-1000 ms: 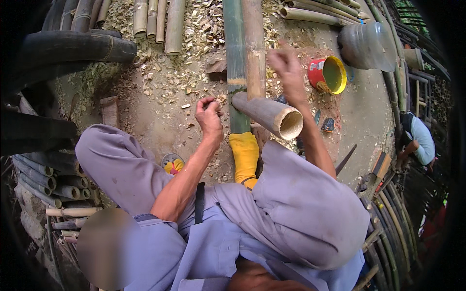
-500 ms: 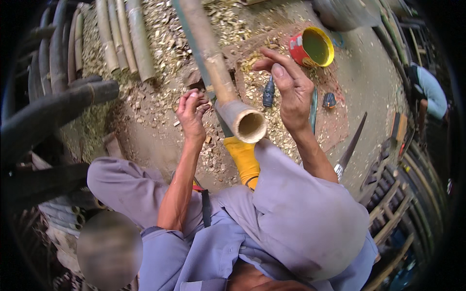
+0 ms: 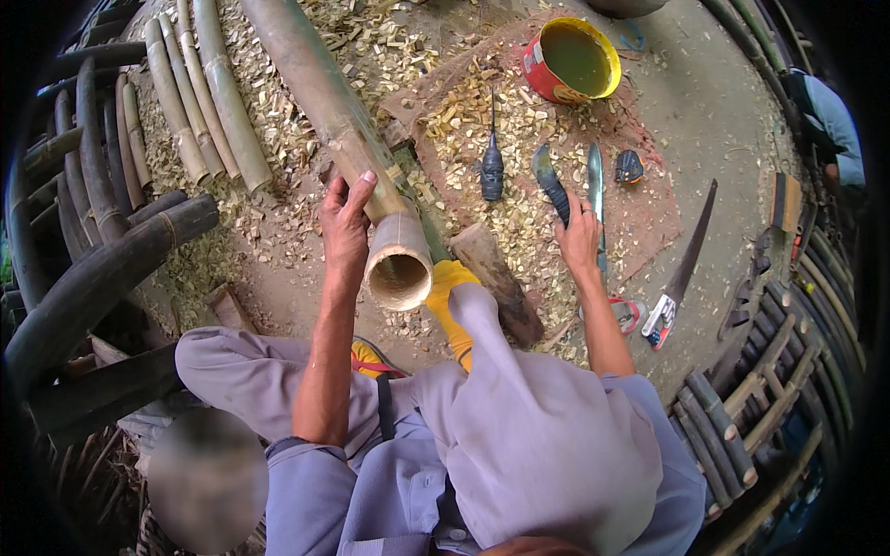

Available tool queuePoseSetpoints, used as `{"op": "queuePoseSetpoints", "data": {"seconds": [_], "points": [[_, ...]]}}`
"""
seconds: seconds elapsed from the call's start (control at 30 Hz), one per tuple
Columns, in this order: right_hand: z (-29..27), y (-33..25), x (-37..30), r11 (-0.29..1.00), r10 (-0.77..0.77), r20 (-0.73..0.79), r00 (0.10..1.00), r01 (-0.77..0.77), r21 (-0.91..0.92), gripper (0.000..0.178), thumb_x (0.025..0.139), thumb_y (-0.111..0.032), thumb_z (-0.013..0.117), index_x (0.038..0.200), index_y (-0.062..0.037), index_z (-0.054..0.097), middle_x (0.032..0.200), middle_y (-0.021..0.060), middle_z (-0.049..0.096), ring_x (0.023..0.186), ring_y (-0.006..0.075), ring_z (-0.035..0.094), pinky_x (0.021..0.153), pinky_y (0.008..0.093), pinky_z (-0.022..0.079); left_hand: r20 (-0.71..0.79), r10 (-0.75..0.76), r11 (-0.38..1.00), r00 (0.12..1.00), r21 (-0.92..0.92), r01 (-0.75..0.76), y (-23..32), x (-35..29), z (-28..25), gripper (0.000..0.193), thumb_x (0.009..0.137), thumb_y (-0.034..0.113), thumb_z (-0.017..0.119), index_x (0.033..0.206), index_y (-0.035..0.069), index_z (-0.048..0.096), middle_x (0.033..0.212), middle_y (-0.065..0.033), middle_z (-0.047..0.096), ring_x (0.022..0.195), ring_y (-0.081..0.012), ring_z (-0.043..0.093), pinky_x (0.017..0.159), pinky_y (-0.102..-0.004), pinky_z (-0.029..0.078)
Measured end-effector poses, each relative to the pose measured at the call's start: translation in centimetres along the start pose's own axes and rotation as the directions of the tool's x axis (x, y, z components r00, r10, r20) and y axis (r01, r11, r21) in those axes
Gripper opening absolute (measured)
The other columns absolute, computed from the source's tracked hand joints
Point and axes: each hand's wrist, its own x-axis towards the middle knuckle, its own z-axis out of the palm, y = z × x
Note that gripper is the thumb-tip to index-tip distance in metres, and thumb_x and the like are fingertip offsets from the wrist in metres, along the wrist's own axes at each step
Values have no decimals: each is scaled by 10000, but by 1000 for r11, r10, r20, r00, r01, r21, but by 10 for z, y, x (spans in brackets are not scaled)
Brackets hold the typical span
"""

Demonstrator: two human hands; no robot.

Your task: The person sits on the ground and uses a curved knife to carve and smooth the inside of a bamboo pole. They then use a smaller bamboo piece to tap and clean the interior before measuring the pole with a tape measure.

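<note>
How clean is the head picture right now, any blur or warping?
Head view, rim: dark corners, pale poles look bowed; head view, lower left: a round patch is smeared; head view, middle: left hand, right hand and thick pole fairly sharp.

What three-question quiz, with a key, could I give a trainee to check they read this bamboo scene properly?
1. Open question: What is the thumb of the person's left hand resting on?
2. True or false: The person's right hand is on the saw.
3. Multiple choice: What colour is the rim of the bucket?
a) blue
b) yellow
c) black

Key:
1. The bamboo pole.
2. False: it is at the dark-handled curved tool.
3. b
</note>
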Motion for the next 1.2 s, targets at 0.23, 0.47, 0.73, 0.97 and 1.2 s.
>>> {"op": "queuePoseSetpoints", "data": {"seconds": [0.23,0.47,0.73,0.97,1.2], "points": [[-41,-50,-11,558,45,357,933,-320,766,396,846,-226,585,1147,-6,451,752,69,583,575,153,585,504,302,515,-57,86,996,995,44,-83,-9,3,-6,355,872,207,638,1143,-11,569,961,-49,628,822,-96,579,719,-248,478],[-31,-122,-33,105,-213,635,743,-628,771,225,909,-171,565,1072,-17,541,726,33,601,570,96,578,509,237,475,-122,126,985,984,132,-109,-13,2,4,292,870,213,650,1044,-21,622,899,-39,642,789,-84,561,730,-238,457],[-17,-131,-20,244,-255,763,594,-723,646,230,890,-196,551,1034,-17,566,748,7,580,619,66,527,559,222,441,-179,227,954,957,239,-182,-12,1,4,321,854,223,658,1044,-31,611,893,-61,644,778,-108,568,732,-247,465],[-15,-117,-28,330,-261,736,625,-659,676,265,888,-189,541,1064,5,579,848,-24,554,768,82,471,703,262,428,-196,260,910,945,377,-172,-19,4,5,428,815,316,675,1032,-46,606,887,-102,636,809,-151,577,747,-300,467],[-58,-90,-41,739,32,276,961,-209,640,353,790,-185,646,1055,20,536,734,160,572,732,280,606,651,379,470,-216,318,895,923,390,-217,-17,-3,2,424,811,301,678,1027,-56,603,909,-118,647,794,-163,593,739,-307,480]]}}
